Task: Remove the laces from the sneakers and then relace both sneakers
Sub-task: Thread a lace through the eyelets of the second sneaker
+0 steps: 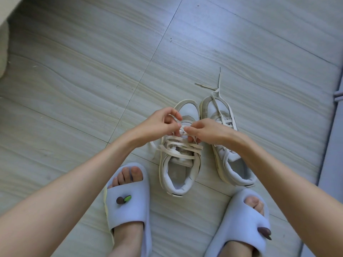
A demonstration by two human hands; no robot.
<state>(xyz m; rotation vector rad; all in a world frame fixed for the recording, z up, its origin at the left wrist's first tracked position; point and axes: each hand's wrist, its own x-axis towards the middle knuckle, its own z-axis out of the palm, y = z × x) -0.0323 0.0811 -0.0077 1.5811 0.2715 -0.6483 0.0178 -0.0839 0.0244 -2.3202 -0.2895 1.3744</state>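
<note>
A person is crouching over two pale sneakers standing side by side on the floor (78, 75), just right of the frame's centre, toes pointing toward the top. The left hand (163, 123) and right hand (202, 130) are meeting over the left sneaker (178, 171), each pinching a strand of its lace (181, 147) between thumb and curled fingers; which eyelet they are working is hidden beneath the fingers. Loosened crossings are lying slack across the tongue below the hands.

The lace is looking flat, soft and light, likely to slide readily through eyelets but to twist or snag where strands overlap; taking it close to the eyelet, or by the stiff tip, would probably give most control. The sneaker itself seems light enough to shift when tugged, so steadying it may be needed.

The right sneaker (228, 145) is touching or almost touching its twin, its lace ends (213, 88) trailing toward the upper right. Two slippers (130, 199) are bracketing the shoes at the bottom. Open floor is spreading to the upper left; a wall edge (330, 145) is closing in at the right.
</note>
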